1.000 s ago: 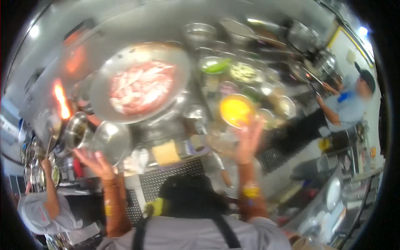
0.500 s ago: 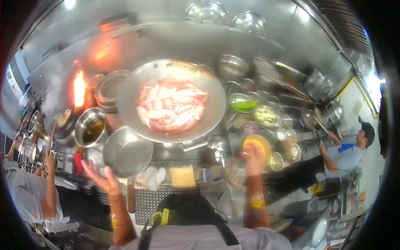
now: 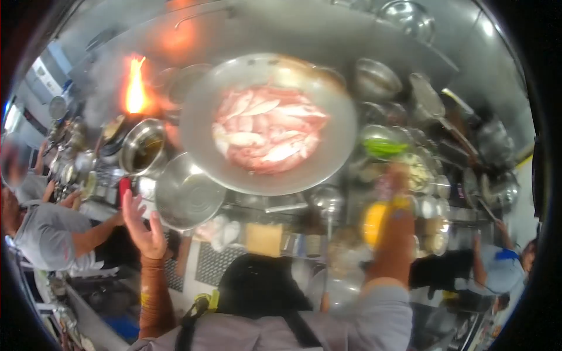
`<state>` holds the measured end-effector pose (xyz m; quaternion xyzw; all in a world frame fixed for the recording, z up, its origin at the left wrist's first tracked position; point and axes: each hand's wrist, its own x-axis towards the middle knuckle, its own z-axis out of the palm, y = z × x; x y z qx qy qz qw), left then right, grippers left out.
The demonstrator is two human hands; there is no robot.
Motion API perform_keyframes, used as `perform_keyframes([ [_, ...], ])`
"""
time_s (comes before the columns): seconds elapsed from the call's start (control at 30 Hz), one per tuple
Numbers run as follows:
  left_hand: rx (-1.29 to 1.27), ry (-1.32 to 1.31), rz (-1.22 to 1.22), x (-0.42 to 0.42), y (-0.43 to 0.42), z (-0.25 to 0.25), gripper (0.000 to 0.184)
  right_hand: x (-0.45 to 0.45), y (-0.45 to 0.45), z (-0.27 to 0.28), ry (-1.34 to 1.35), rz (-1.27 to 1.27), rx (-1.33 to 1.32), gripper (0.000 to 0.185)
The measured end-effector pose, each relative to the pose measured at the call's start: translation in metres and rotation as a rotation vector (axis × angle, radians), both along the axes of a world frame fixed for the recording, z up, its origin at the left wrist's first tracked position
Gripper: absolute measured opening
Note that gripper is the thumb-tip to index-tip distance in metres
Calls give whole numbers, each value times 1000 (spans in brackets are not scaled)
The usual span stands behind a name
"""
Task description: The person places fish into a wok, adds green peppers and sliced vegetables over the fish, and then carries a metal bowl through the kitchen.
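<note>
A large steel wok (image 3: 196,146) holds a heap of pale pink, raw-looking pieces (image 3: 269,128). My left hand (image 3: 142,227) is raised below the steel bowl (image 3: 190,193), fingers apart, holding nothing. Over the ingredient bowls at the right, my right hand (image 3: 398,178) is blurred, and its fingers cannot be made out. It is nearest to the sliced pale pieces (image 3: 417,171) and the green vegetables (image 3: 383,147). My right forearm partly covers the bowl of yellow-orange contents (image 3: 373,224).
A tall flame (image 3: 136,90) burns behind a pot of dark liquid (image 3: 144,149). Co-workers stand at the left (image 3: 50,234) and right (image 3: 500,270). A folded tan cloth (image 3: 263,240) and a ladle (image 3: 328,202) lie near the front edge.
My right hand has moved forward from the yellow-orange bowl to the bowls behind it. My left hand stays raised with fingers apart. The view has shifted, and the co-worker at left has lowered an arm.
</note>
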<state>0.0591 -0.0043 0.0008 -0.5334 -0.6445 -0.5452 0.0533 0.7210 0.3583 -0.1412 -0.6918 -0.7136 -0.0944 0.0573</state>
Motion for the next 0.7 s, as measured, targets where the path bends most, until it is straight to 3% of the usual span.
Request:
perform_keyframes([
  [0.13,11,-71,-13,-13,-21,-5,64,2,31,-26,1322,-564,-88,33],
  [0.2,22,-73,-7,-12,-29,-7,63,1,40,-27,1614,-615,-39,30],
  [0.4,-43,-39,30,9,-34,4,60,-20,9,36,1578,-355,201,20],
  [0.5,-54,-57,-43,10,-28,1,58,-18,-21,94,1162,-300,367,19],
  [0.6,-130,-97,-130,20,-11,12,56,-43,-76,141,1305,-137,504,17],
  [0.63,-126,-78,-211,27,0,20,56,-70,-103,166,1553,-87,471,15],
  [0.7,-81,-56,-341,61,30,53,53,-121,-146,187,1542,-3,461,20],
])
